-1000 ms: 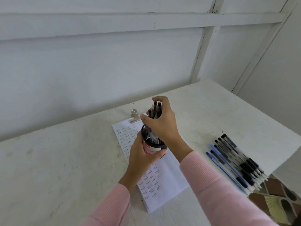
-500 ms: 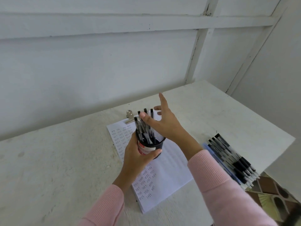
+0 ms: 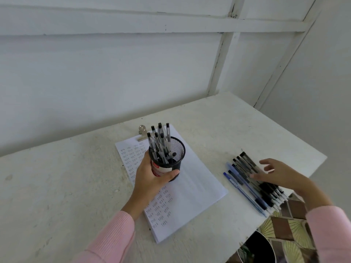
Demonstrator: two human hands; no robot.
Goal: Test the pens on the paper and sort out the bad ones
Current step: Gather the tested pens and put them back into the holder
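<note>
Head view: left hand [image 3: 152,177] grips cup [image 3: 168,161] centre frame; right hand [image 3: 275,173] open over pens [image 3: 247,177], should pinch just one.

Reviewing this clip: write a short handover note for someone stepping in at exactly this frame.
Left hand: gripping the black mesh pen cup, held over the paper; several pens stand in it.
Right hand: open, fingers spread over the row of pens lying at the table's right edge; nothing grasped.
Done: the paper's left side is covered with test marks.
Left: pick the next pen, test it, sort it.
</note>
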